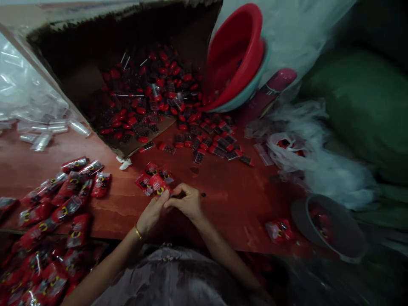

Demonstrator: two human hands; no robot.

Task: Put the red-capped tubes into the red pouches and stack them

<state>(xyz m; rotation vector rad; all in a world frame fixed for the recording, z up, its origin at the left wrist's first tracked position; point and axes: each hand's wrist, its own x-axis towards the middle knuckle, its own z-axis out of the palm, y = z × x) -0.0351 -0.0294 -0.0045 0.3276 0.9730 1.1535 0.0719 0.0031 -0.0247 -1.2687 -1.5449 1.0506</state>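
My left hand (153, 213), with a gold bangle at the wrist, pinches a small red printed packet (158, 184) between thumb and fingers. Right beside it, my right hand (188, 203) has its thumb and forefinger pressed together at the packet's near right edge. Whatever those right fingertips grip is too small and dark to make out. Just beyond the held packet, a few similar red packets (144, 183) lie on the reddish table (223, 204). Farther back are loose clear tubes with red caps (219, 144), dark contents showing inside.
A tipped cardboard box (73, 85) spills many red-capped tubes. Red basin (236, 55), pink bottle (277, 85) and white plastic bags (334, 165) stand at right, near a grey tub (334, 229). Filled red packets (70, 187) pile up at left, below clear empty tubes (44, 131).
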